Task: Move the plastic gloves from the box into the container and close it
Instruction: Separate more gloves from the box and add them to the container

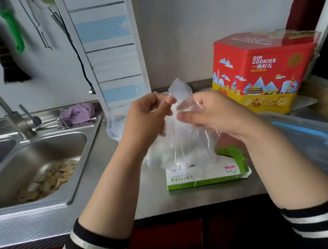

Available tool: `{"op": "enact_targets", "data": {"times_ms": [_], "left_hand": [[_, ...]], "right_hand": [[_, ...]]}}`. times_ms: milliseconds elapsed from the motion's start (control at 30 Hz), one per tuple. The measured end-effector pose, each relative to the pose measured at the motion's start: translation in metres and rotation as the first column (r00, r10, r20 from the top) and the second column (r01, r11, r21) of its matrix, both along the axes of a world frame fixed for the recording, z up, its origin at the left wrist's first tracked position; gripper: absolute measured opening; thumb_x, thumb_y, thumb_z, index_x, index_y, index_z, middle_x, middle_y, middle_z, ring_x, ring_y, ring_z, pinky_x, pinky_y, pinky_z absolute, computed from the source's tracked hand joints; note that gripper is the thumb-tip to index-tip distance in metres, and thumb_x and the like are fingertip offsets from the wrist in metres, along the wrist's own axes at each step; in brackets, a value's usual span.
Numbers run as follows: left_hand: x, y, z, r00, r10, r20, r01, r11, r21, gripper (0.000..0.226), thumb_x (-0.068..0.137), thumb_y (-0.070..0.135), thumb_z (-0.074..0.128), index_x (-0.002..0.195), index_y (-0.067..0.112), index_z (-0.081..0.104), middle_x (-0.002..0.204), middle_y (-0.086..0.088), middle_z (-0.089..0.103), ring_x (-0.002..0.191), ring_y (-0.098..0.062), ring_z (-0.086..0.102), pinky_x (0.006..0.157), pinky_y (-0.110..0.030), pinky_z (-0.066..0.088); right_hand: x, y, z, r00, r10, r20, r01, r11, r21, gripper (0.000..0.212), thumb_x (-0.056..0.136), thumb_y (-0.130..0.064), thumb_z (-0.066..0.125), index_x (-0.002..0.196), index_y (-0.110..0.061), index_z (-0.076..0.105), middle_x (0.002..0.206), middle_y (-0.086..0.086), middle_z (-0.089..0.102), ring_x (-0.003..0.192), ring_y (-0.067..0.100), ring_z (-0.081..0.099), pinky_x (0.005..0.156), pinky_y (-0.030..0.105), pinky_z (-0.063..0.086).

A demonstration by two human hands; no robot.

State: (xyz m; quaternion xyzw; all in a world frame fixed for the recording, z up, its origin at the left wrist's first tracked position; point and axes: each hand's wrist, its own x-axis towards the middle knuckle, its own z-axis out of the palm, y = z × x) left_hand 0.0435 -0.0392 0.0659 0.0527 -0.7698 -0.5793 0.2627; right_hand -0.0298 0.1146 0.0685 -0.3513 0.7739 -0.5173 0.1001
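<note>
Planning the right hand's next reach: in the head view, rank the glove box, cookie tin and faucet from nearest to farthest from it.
From the right hand:
1. Glove box, just below it on the counter.
2. Cookie tin, behind it to the right.
3. Faucet, far left over the sink.

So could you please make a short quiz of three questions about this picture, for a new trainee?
1. True or false: the plastic gloves are already inside the container.
2. What keeps hold of the gloves?
A. only the left hand
B. only the right hand
C. both hands
3. Fill in: the green and white box lies on the counter, directly ___ the bundle of gloves.

Key
1. False: they are held in the air above the box.
2. C: each hand has its grip on the upper part of the bundle.
3. below
</note>
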Motion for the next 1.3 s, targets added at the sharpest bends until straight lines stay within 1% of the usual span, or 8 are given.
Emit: {"op": "enact_targets", "data": {"times_ms": [267,433,633,800,967,1100,1200,1300], "left_hand": [[-0.030,-0.047,0.008,0.942,0.336,0.021,-0.308,0.885,-0.348,0.022,0.098,0.032,0.052,0.089,0.017,0.065,0.059,0.008,0.061,0.043,-0.005,0.047,0.053,-0.025,0.038],[-0.066,-0.083,0.010,0.859,0.503,0.092,-0.332,0.685,-0.649,0.021,0.095,0.041,0.051,0.101,0.022,0.060,0.085,-0.001,0.070,0.085,-0.024,0.062,0.065,-0.031,0.041],[-0.086,-0.089,0.003,0.797,0.594,0.106,-0.204,0.430,-0.880,0.028,0.098,0.039,0.052,0.109,0.014,0.049,0.095,-0.009,0.062,0.084,-0.031,0.054,0.064,-0.034,0.036],[-0.088,-0.092,-0.006,0.771,0.602,0.207,-0.032,0.362,-0.932,0.034,0.091,0.038,0.064,0.109,0.012,0.050,0.104,-0.010,0.063,0.097,-0.032,0.057,0.069,-0.035,0.038],[-0.090,-0.093,-0.008,0.770,0.601,0.215,0.038,0.292,-0.956,0.023,0.087,0.040,0.070,0.099,0.021,0.066,0.106,-0.003,0.064,0.109,-0.026,0.051,0.077,-0.033,0.039],[-0.083,-0.101,-0.002,0.772,0.579,0.262,-0.065,0.482,-0.874,0.016,0.091,0.036,0.063,0.092,0.022,0.069,0.096,-0.002,0.068,0.093,-0.027,0.059,0.070,-0.031,0.041],[-0.070,-0.100,0.005,0.808,0.545,0.222,-0.148,0.554,-0.819,0.022,0.094,0.023,0.047,0.097,0.020,0.069,0.093,-0.001,0.071,0.094,-0.028,0.063,0.080,-0.037,0.052],[-0.046,-0.073,0.011,0.901,0.434,0.005,-0.276,0.584,-0.764,0.026,0.097,0.018,0.042,0.106,0.020,0.066,0.084,0.008,0.072,0.090,-0.021,0.064,0.079,-0.035,0.051]], "right_hand": [[-0.042,-0.030,0.001,0.941,-0.076,0.329,0.148,0.969,-0.200,0.005,0.095,-0.015,0.060,0.096,-0.012,0.064,0.072,-0.002,0.067,0.051,0.007,0.058,0.049,0.020,0.048],[-0.081,-0.066,-0.004,0.900,-0.374,-0.225,0.397,0.915,0.067,0.027,0.092,-0.027,0.062,0.115,-0.019,0.051,0.091,0.000,0.064,0.061,0.008,0.058,0.060,0.028,0.045],[-0.094,-0.085,-0.011,0.773,-0.125,-0.621,0.466,0.776,0.425,0.036,0.096,-0.028,0.057,0.125,-0.014,0.042,0.111,0.016,0.063,0.099,0.036,0.059,0.075,0.037,0.046],[-0.091,-0.093,-0.013,0.693,0.029,-0.720,0.498,0.703,0.508,0.051,0.094,-0.030,0.060,0.135,-0.011,0.035,0.116,0.011,0.063,0.107,0.034,0.059,0.072,0.035,0.041],[-0.091,-0.092,-0.015,0.617,0.117,-0.778,0.461,0.748,0.478,0.058,0.085,-0.039,0.069,0.133,-0.015,0.044,0.130,0.008,0.046,0.124,0.029,0.039,0.095,0.038,0.036],[-0.094,-0.076,-0.008,0.722,-0.078,-0.688,0.367,0.886,0.285,0.040,0.091,-0.034,0.064,0.127,-0.019,0.055,0.129,0.005,0.050,0.122,0.026,0.043,0.097,0.037,0.037],[-0.084,-0.053,-0.003,0.853,-0.314,-0.416,0.297,0.949,-0.108,0.015,0.096,-0.027,0.057,0.099,-0.016,0.065,0.096,0.000,0.064,0.092,0.014,0.060,0.084,0.035,0.050],[-0.053,-0.015,0.002,0.993,-0.118,-0.016,0.107,0.944,-0.312,0.043,0.096,-0.049,0.048,0.077,-0.015,0.064,0.069,0.001,0.066,0.065,0.010,0.063,0.070,0.033,0.053]]}}
